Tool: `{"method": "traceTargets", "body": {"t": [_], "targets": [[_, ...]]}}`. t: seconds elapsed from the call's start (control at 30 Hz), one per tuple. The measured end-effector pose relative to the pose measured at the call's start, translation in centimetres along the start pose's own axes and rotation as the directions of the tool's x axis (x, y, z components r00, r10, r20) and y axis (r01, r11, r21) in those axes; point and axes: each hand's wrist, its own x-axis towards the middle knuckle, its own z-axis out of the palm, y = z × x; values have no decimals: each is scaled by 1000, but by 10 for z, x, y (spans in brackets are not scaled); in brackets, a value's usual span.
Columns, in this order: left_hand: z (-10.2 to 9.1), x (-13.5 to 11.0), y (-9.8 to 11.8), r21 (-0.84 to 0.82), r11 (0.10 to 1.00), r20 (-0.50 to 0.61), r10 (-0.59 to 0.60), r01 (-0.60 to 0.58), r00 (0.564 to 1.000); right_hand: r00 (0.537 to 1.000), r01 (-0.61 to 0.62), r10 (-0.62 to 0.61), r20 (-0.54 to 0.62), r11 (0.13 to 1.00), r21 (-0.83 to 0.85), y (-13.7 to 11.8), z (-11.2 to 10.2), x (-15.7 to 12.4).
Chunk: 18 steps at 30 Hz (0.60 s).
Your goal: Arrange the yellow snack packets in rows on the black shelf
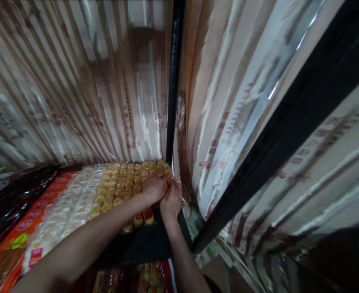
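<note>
Rows of small yellow packets (112, 183) with red labels stand on a black shelf (136, 246). My left hand (155, 188) reaches over the right end of these rows, its fingers bent down among the packets. Close beside it, almost touching, my right hand (171, 201) is at the rack's back corner with its fingers curled inward. Both hands look closed, but what lies between their fingers is hidden. Near my wrists, a few packets (149, 216) with red labels sit at the front of the rows.
Left of the yellow packets lie clear-wrapped white packs (66, 203), an orange bag (20, 236) and dark shiny packages (17, 203). A black upright post (174, 81) stands behind my hands. Another thick post (259, 142) slants along the right. Printed plastic sheeting (106, 101) hangs behind. More packages (149, 278) lie below.
</note>
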Motion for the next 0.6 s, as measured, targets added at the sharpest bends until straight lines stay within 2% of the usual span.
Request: {"method": "traceTargets", "body": {"t": [0.07, 0.23, 0.4, 0.6], "targets": [[-1, -10, 5, 4, 1000, 23, 28, -28, 999, 998, 44, -42, 50, 998, -41, 1, -3, -16], [0, -25, 6, 55, 998, 56, 40, -43, 998, 987, 63, -40, 153, 987, -145, 2, -20, -43], [8, -31, -3, 97, 992, 68, 73, -80, 995, 978, 79, -32, 204, 971, -225, 1, -32, -42], [16, -33, -5, 101, 991, 59, 77, -83, 995, 970, 55, 10, 242, 964, -261, 0, -33, -37]]}}
